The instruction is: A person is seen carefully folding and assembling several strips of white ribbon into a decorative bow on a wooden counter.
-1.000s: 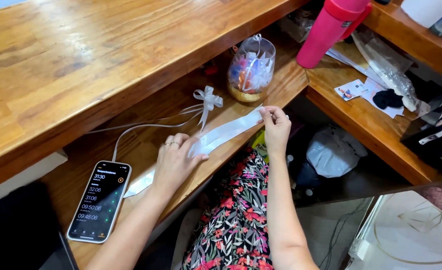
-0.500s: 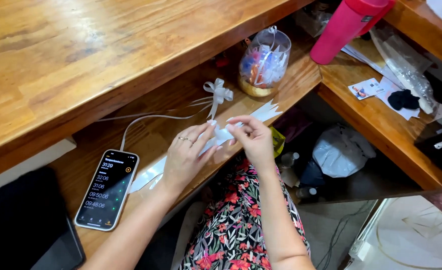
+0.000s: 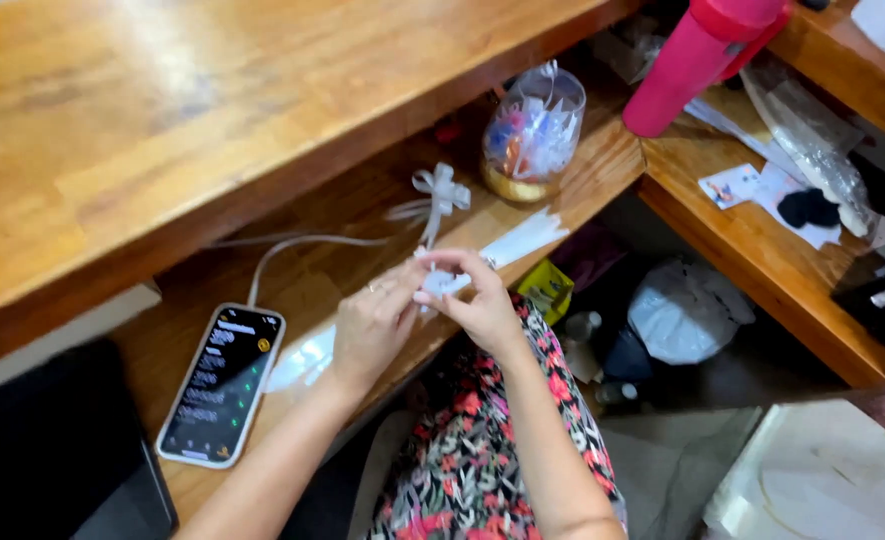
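My left hand and my right hand meet over the lower wooden shelf, both pinching a white ribbon strip near its middle. The ribbon's far end, cut to points, lies toward the right on the shelf; its other end trails left under my left hand. A finished white ribbon bow with long tails lies just behind my hands. A ring shows on my left hand.
A smartphone with a lit screen lies at the left on a white cable. A clear wrapped jar stands behind the bow. A pink bottle stands at upper right. A dark tablet sits at lower left. Bags lie under the desk.
My right hand has slid left along the ribbon from its far end to meet my left hand. The ribbon is now gathered between both hands.
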